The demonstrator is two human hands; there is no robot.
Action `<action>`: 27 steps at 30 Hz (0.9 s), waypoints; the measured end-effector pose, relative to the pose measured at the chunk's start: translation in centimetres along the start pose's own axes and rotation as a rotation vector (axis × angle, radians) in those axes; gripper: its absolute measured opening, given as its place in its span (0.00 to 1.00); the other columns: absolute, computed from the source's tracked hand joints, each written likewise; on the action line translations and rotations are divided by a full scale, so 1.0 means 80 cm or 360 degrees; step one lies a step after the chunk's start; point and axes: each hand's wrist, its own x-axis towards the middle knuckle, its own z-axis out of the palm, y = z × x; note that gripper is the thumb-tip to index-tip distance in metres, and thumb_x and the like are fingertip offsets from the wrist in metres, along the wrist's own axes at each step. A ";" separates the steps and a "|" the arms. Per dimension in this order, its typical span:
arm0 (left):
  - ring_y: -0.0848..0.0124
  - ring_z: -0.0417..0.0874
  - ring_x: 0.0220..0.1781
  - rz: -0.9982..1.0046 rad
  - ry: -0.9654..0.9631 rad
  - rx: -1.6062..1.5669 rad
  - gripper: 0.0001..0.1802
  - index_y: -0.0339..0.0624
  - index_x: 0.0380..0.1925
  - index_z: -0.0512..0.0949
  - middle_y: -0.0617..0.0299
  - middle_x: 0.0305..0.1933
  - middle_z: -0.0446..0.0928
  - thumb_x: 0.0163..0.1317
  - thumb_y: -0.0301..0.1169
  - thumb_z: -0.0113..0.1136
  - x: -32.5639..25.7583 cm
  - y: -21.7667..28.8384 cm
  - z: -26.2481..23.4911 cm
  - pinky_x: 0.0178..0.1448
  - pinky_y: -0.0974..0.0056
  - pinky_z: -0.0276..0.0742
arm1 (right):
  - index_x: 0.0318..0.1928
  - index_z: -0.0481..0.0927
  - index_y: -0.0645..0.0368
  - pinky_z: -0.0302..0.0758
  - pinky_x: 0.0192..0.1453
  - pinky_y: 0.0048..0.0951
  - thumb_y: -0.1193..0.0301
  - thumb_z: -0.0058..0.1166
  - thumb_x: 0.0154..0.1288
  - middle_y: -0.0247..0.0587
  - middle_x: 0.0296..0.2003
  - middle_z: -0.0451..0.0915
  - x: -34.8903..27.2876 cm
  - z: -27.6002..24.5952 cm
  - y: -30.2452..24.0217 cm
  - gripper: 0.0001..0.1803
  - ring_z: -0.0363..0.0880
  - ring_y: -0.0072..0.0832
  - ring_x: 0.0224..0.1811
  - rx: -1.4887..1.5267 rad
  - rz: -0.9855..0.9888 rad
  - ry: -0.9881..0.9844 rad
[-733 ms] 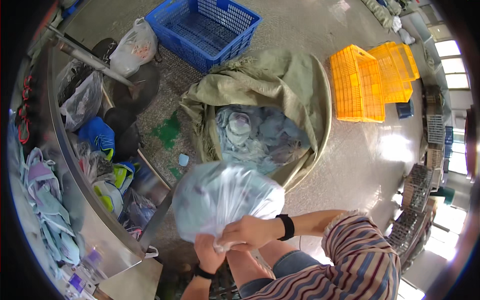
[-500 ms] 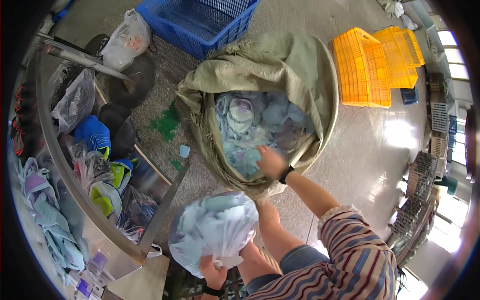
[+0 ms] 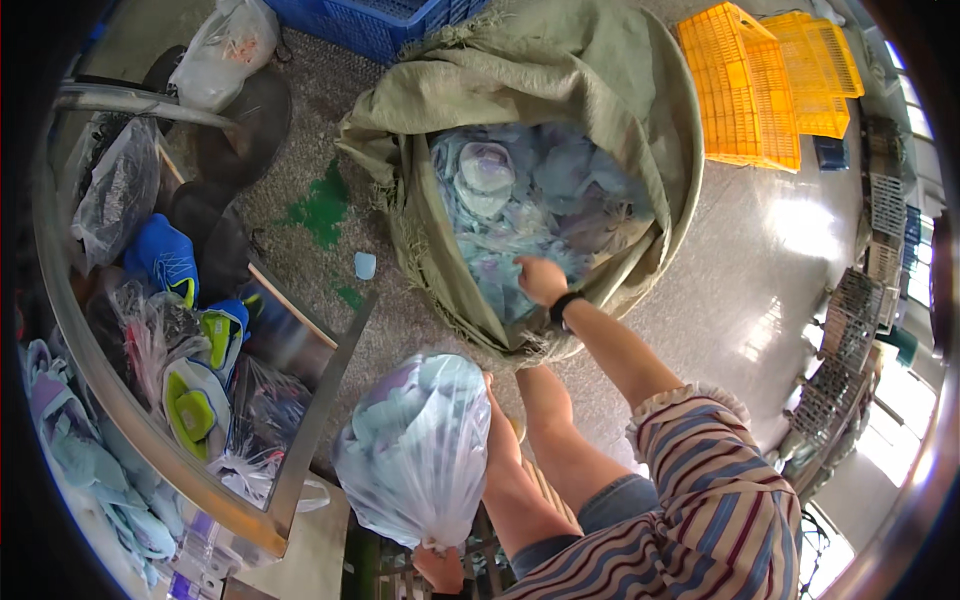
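Observation:
My left hand is closed on the gathered neck of a clear plastic bag, which bulges with pale blue and lilac pieces. The bag rests beside my left leg. My right hand reaches over the near rim of a large olive woven sack. One finger stretches out to the left, and the hand looks open with nothing visible in it; the other fingers are partly hidden. Inside the sack lies a heap of similar pale blue pieces, with a rounder whitish bundle among them.
A blue crate stands behind the sack, and yellow crates at the far right. On the left, a metal-edged table borders shoes and plastic-wrapped items. One light blue piece lies on the floor near green paint.
The view has shifted, so the sack and crates appear higher. My left hand and the bag's neck have moved lower, with the bag hanging longer. My right hand remains over the sack's opening.

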 end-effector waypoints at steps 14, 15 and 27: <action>0.42 0.74 0.33 0.0384 -0.0037 0.0029 0.15 0.32 0.30 0.74 0.45 0.28 0.73 0.39 0.28 0.62 0.029 0.021 0.006 0.38 0.49 0.69 | 0.39 0.77 0.57 0.73 0.42 0.45 0.68 0.49 0.56 0.54 0.33 0.80 -0.009 0.089 -0.010 0.11 0.78 0.50 0.39 0.0469 0.0373 0.0193; 0.43 0.74 0.33 0.0379 -0.0083 0.0090 0.14 0.33 0.29 0.74 0.45 0.27 0.73 0.39 0.28 0.61 0.029 0.020 0.004 0.37 0.49 0.70 | 0.37 0.78 0.57 0.73 0.42 0.44 0.67 0.52 0.55 0.53 0.32 0.80 -0.011 0.072 -0.007 0.10 0.78 0.50 0.39 0.0578 0.0370 0.0237; 0.48 0.77 0.30 0.0414 -0.0141 -0.0087 0.11 0.38 0.23 0.74 0.49 0.23 0.76 0.41 0.31 0.64 0.014 0.030 -0.020 0.34 0.55 0.73 | 0.26 0.71 0.62 0.66 0.27 0.27 0.75 0.56 0.54 0.38 0.17 0.70 -0.122 -0.169 0.015 0.07 0.68 0.23 0.20 0.1037 -0.0139 0.0850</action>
